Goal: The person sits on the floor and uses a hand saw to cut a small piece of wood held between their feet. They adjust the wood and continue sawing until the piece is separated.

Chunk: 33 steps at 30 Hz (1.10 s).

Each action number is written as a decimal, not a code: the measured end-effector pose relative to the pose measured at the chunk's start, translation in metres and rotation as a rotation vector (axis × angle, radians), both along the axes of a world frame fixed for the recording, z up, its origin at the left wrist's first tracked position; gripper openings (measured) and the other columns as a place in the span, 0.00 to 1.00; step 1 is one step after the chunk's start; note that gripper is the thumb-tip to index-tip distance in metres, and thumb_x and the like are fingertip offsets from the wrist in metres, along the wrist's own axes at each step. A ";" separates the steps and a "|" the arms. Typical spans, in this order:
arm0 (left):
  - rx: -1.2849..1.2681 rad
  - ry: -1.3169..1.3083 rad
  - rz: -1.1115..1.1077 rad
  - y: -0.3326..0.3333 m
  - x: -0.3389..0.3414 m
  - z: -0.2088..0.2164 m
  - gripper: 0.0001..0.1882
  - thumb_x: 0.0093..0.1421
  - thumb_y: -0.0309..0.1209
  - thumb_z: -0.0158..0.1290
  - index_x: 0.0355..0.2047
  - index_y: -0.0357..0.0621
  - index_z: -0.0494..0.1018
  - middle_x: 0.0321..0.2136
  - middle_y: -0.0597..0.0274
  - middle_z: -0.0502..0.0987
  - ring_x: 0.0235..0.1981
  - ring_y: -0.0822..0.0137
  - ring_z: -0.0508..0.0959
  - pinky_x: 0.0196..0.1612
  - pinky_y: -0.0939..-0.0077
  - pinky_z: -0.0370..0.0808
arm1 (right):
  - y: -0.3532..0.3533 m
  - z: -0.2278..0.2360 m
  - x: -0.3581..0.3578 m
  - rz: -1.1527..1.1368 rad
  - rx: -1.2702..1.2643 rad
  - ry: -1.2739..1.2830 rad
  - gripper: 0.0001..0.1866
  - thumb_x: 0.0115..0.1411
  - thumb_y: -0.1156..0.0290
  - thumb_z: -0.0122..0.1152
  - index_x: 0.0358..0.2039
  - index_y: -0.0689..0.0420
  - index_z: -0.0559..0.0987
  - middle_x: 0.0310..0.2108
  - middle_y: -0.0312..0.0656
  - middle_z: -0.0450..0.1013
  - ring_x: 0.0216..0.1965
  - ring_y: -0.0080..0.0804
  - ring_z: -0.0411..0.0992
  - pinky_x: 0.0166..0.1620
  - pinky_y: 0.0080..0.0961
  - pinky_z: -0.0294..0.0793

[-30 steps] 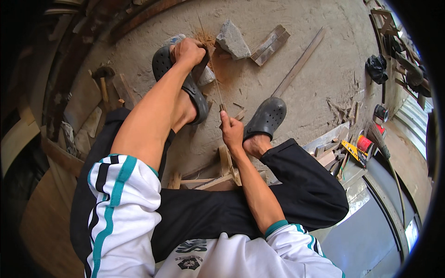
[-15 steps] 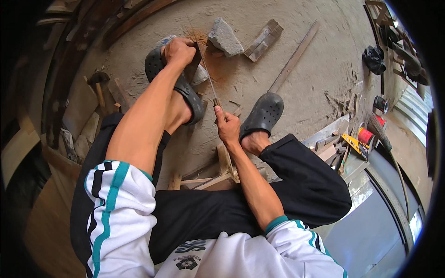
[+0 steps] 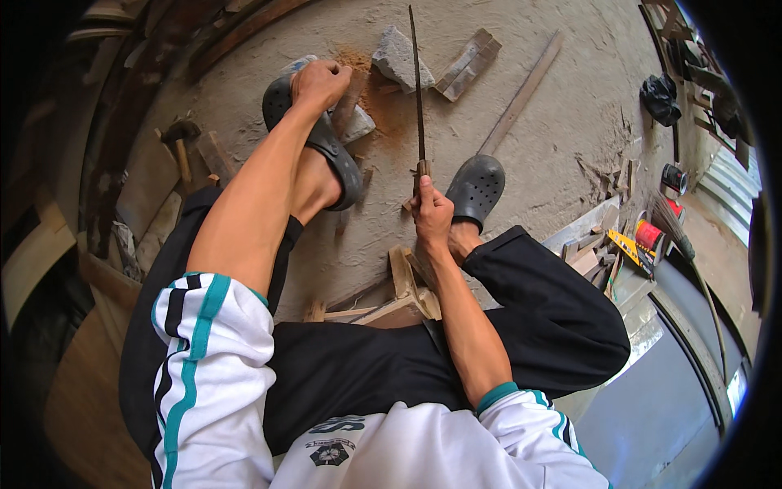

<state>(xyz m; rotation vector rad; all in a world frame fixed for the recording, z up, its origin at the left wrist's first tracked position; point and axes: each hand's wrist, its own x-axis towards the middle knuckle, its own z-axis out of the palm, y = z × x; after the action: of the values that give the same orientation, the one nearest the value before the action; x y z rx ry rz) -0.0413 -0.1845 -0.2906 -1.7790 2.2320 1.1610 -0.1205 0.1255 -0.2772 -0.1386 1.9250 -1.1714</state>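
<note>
My right hand (image 3: 432,212) is closed round the wooden handle of a hand saw (image 3: 419,98). Its long, narrow blade points away from me, edge-on, apart from the wood. My left hand (image 3: 322,85) is closed on the far end of a brown wood piece (image 3: 348,101), beside my left clog (image 3: 332,153). A pale stone block (image 3: 358,125) lies against the wood. Reddish sawdust (image 3: 379,104) is scattered on the ground next to it. The fingertips of my left hand are partly hidden.
A grey stone (image 3: 397,59) and a short wood block (image 3: 469,65) lie beyond the saw. A long board (image 3: 520,94) stretches past my right clog (image 3: 476,190). To the left is a hammer (image 3: 181,151); a wooden frame (image 3: 391,306) sits between my legs. Scraps and cans (image 3: 649,235) lie right.
My right hand has moved right, and the saw has swung away from the wood to point straight ahead. My left hand stays on the wood piece.
</note>
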 end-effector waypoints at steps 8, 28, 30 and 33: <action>-0.156 0.012 -0.056 0.004 0.001 -0.009 0.15 0.53 0.44 0.56 0.35 0.51 0.83 0.31 0.60 0.84 0.37 0.60 0.83 0.46 0.67 0.76 | 0.003 -0.001 0.018 0.100 -0.025 0.040 0.31 0.67 0.47 0.54 0.16 0.59 0.71 0.14 0.30 0.63 0.16 0.17 0.57 0.21 0.20 0.55; -0.030 -0.025 0.023 0.002 -0.006 -0.002 0.19 0.47 0.41 0.56 0.39 0.53 0.84 0.37 0.53 0.83 0.43 0.50 0.81 0.52 0.63 0.74 | -0.019 0.008 0.032 0.251 0.112 0.180 0.34 0.63 0.43 0.58 0.16 0.65 0.75 0.11 0.39 0.65 0.17 0.23 0.63 0.24 0.28 0.64; -0.043 -0.037 0.005 0.001 -0.006 -0.002 0.19 0.47 0.41 0.55 0.40 0.53 0.84 0.38 0.52 0.83 0.43 0.49 0.81 0.51 0.63 0.74 | -0.020 0.008 0.032 0.250 0.109 0.173 0.33 0.63 0.44 0.58 0.17 0.65 0.75 0.11 0.39 0.64 0.18 0.23 0.63 0.24 0.28 0.63; -0.104 -0.050 -0.037 0.000 -0.004 -0.005 0.20 0.49 0.44 0.55 0.41 0.54 0.83 0.32 0.57 0.84 0.38 0.57 0.83 0.48 0.66 0.75 | -0.026 0.009 0.031 0.216 0.070 0.160 0.32 0.63 0.48 0.60 0.18 0.68 0.74 0.10 0.44 0.60 0.17 0.26 0.59 0.23 0.33 0.62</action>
<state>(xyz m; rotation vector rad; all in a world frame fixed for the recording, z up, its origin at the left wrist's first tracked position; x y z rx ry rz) -0.0455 -0.1844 -0.2958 -1.7733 2.3257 0.9996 -0.0893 0.0995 -0.2680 -0.4029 2.0299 -0.9735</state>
